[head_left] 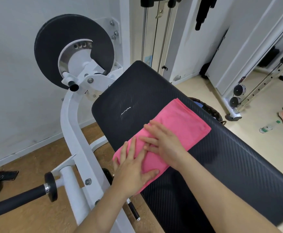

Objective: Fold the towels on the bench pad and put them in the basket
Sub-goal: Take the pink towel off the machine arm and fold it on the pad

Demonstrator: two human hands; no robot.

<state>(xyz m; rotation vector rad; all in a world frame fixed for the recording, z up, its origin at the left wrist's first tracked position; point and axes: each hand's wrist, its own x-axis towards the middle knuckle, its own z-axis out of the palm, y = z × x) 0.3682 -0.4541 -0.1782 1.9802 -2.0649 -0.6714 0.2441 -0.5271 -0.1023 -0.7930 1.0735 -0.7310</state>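
Gym room, pale walls, floor part tan cork-look, part cream. Worktop (154, 91): long black bench pad, rounded corners, fine diagonal carbon-weave texture, small white stitched mark near its head. White tubular steel frame (70, 118) alongside, with a black round disc (53, 39). Towel (176, 125): pink terry, folded into a long band lying slantwise across the pad. Left hand (132, 170): flat on the towel's near end, fingers spread, gripping nothing. Right hand (164, 142): flat just beside it, fingers extended, pressing. Basket (209, 110): dark, woven, mostly hidden behind the pad's far edge.
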